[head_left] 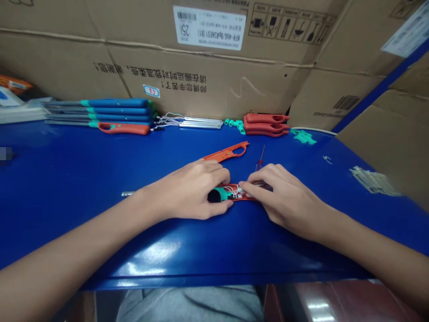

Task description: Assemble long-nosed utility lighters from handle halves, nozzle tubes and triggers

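An orange handle shell point(247, 197) lies on the blue table between my hands, with a green part point(224, 193) and thin white wires inside it. My left hand point(201, 190) is closed round the shell's left part, thumb on the near edge and fingers on the far edge. My right hand point(284, 197) has its fingers pressed together at the white wires point(236, 191); what they pinch is too small to make out. A metal rod end point(127, 194) shows left of my left wrist. Beyond my left hand lies another orange shell half point(228, 153).
A screwdriver point(259, 164) lies just beyond my right hand. Along the cardboard point(217, 96) at the back are blue-handled tools point(117, 103), metal rods point(201, 123), stacked red shells point(264, 125) and green parts point(303, 136). Clear packets point(373, 181) lie at the right.
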`<state>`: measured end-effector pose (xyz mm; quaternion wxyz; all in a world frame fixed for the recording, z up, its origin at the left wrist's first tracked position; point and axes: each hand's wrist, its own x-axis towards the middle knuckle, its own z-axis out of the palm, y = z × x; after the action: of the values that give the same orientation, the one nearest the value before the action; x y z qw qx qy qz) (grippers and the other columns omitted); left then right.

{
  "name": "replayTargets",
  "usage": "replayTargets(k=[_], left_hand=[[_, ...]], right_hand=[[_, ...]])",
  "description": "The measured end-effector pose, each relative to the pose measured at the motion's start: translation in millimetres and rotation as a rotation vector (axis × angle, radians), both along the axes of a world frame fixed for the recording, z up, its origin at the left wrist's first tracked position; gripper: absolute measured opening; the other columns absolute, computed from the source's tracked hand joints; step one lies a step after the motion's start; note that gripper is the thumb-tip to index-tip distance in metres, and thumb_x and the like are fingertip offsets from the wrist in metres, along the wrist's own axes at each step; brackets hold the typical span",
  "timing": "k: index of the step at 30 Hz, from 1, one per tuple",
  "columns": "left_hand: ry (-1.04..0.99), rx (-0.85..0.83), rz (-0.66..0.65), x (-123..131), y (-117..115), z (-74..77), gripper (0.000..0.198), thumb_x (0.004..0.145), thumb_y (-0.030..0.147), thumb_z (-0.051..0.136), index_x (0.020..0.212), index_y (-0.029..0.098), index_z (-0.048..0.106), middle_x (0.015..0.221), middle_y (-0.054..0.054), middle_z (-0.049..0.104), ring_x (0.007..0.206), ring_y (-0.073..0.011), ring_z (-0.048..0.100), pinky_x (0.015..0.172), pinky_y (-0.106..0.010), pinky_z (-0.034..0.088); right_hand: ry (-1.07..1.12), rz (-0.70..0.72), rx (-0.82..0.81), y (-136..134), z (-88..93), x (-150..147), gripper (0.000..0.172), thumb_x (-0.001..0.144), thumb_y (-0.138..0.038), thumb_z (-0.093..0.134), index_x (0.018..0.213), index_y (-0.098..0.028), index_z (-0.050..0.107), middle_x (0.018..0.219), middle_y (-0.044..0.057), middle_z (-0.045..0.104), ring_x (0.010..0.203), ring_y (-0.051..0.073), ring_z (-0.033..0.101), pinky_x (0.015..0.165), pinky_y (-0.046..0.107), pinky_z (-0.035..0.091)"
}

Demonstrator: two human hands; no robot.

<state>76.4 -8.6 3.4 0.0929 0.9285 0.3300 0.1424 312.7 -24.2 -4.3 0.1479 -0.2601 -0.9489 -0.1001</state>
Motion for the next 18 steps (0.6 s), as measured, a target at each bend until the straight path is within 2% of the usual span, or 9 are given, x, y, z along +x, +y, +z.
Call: replayTargets(k=[9,18], left_hand=[[0.010,0.001,0.003,-0.3,-0.2,0.0,0.026,0.085,0.039,0.058,0.093,0.015,0.062,0.088,-0.006,0.063,0.084,-0.0209,0.061,0.079,-0.034,0.045],[0.001,-0.001,-0.009,-0.7,1.1,-2.9,0.026,0.086,0.039,0.057,0.093,0.015,0.062,0.086,-0.006,0.063,0.083,-0.0209,0.061,0.077,-0.034,0.045]], right_hand=[[0.000,-0.011,0.061,-0.1,0.9,-1.7,0.035,0.087,-0.002,0.041,0.111,-0.009,0.065,0.096,0.017,0.062,0.083,0.024,0.051,0.070,0.038,0.044],[0.000,0.007,0.032,-0.6,0.8,-2.4,0.035,0.086,0.000,0.043,0.112,-0.008,0.066,0.097,0.016,0.062,0.085,0.023,0.049,0.071,0.037,0.043]])
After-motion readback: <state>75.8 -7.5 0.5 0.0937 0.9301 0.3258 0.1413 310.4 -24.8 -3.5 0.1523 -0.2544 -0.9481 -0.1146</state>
